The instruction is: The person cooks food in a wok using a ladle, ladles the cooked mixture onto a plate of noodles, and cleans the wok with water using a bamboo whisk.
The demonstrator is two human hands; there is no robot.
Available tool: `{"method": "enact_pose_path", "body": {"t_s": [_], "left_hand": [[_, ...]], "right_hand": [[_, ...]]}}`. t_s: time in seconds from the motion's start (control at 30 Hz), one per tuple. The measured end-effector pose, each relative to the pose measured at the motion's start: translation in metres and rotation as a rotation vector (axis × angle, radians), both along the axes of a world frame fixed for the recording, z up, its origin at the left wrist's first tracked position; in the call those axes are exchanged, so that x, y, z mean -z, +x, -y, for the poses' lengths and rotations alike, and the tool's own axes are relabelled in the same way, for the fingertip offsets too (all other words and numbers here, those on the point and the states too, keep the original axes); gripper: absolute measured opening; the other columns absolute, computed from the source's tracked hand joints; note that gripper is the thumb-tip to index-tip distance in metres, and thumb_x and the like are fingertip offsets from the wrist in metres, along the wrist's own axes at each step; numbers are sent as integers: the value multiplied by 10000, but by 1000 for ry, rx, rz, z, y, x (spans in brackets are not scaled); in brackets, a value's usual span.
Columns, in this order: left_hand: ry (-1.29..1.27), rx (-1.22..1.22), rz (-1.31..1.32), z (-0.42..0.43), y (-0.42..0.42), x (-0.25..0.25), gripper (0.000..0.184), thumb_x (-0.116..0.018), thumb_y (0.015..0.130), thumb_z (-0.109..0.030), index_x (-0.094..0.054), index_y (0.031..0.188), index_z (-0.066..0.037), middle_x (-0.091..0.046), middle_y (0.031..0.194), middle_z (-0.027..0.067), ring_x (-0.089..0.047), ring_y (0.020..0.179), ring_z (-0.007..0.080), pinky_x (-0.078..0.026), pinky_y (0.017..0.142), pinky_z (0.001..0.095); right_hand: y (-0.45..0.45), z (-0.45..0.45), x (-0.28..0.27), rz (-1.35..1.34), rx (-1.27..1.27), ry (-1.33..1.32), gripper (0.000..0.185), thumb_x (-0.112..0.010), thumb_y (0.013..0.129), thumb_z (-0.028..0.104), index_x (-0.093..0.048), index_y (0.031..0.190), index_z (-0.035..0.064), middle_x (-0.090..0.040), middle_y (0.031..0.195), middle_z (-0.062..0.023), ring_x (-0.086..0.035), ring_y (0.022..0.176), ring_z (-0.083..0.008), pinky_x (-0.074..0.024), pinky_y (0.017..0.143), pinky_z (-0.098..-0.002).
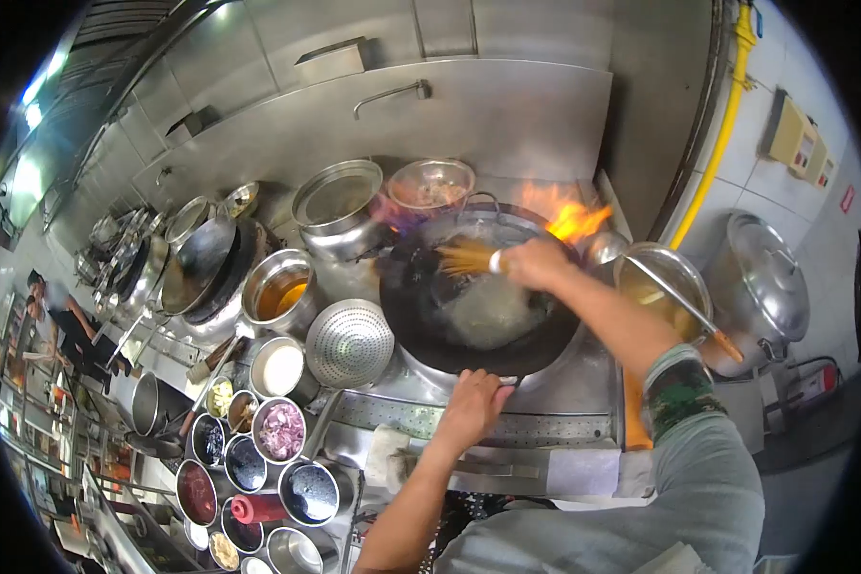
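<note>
My right hand [536, 265] is closed around the white-banded end of a bamboo brush [467, 259], whose bristles spread over the inside of a large black wok [421, 330]. Cloudy liquid [493, 311] lies in the bottom of the wok. At the wok's near rim, my left hand [475, 402] has its fingers wrapped over the handle, which is mostly hidden. Orange flames [576, 215] rise behind the wok's right rim.
A perforated ladle [350, 342] and a pot of oil [277, 287] stand left of the wok. Chopped onions [282, 430] and sauces fill containers at the lower left. A ladle [679, 301] crosses a pot on the right. People [67, 320] stand far left.
</note>
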State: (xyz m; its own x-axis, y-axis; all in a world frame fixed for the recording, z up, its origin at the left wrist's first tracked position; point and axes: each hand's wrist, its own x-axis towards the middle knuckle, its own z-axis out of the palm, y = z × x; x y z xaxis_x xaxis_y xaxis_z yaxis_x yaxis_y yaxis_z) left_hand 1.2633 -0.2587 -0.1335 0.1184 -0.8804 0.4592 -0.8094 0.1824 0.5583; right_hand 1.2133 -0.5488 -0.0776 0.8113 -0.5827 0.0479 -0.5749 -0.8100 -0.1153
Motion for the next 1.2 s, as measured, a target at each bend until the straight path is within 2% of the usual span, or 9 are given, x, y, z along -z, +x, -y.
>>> {"method": "enact_pose_path", "body": {"t_s": [0.33, 0.53, 0.63, 0.67, 0.7, 0.83, 0.9, 1.07, 1.2], "left_hand": [[53, 68, -23, 5, 7, 2, 156, -644, 914, -155, -622, 866, -8, -581, 830, 169, -514, 788, 368, -413, 728, 448], [-3, 15, -83, 2, 4, 7, 150, -647, 913, -146, -641, 854, -9, -593, 811, 152, -527, 784, 342, -404, 734, 417], [-23, 8, -89, 4, 1, 8, 151, -657, 903, -142, -638, 843, -5, -583, 792, 147, -520, 774, 345, -404, 721, 429], [-30, 19, -87, 8, 0, 7, 153, -659, 902, -142, -635, 837, -5, -579, 783, 146, -517, 770, 346, -404, 717, 434], [126, -2, -65, 4, 0, 3, 200, -682, 892, -187, -655, 962, -2, -625, 925, 159, -565, 884, 361, -443, 791, 435], [-13, -142, -30, -47, 4, -24, 565, -791, 803, -212, -569, 1281, -10, -561, 1300, 202, -542, 1199, 391, -419, 1043, 439], [21, -392, -95, -99, 22, -3, 604, -826, 761, -242, -582, 1258, -1, -579, 1274, 221, -554, 1174, 405, -444, 997, 464], [232, -589, -311, -175, 47, 60, 713, -862, 729, -280, -551, 1267, 68, -569, 1265, 264, -545, 1181, 419, -434, 1022, 450], [364, -655, -512, -210, 49, 101, 814, -838, 764, -336, -476, 1366, 75, -557, 1319, 241, -585, 1175, 338, -499, 935, 427]], "right_hand": [[9, -31, 28, 144, -154, 171, 403, -708, 776, 349, -699, 1153, 207, -710, 971, -175, -679, 932, -363, -535, 837, -479], [-103, -64, -76, -258, -268, 197, 245, -690, 767, 298, -757, 928, 126, -721, 914, -187, -698, 894, -376, -550, 780, -473], [-84, -35, -75, -462, 165, 17, 199, -697, 770, 228, -764, 858, 62, -735, 914, -166, -721, 905, -318, -566, 745, -447], [-76, -23, -44, -195, 150, -125, 156, -674, 781, 160, -764, 876, 75, -736, 909, -166, -723, 882, -328, -572, 742, -438], [-62, -18, -24, -136, 189, -119, 185, -648, 808, 156, -760, 938, 88, -733, 956, -168, -721, 890, -332, -575, 750, -436], [-48, -16, -27, -181, 83, -32, 221, -639, 812, 227, -759, 975, 139, -729, 1000, -144, -706, 968, -315, -566, 792, -440], [-63, -3, -61, -384, 68, 26, 241, -664, 791, 315, -767, 939, 154, -743, 941, -110, -709, 932, -311, -563, 780, -429], [-24, -4, -6, -170, 188, -66, 220, -635, 833, 256, -761, 1004, 196, -736, 931, -136, -712, 900, -309, -558, 787, -439], [-41, 5, -31, -110, -11, 38, 257, -634, 825, 276, -746, 1045, 204, -738, 960, -118, -712, 904, -311, -558, 813, -427]]}}
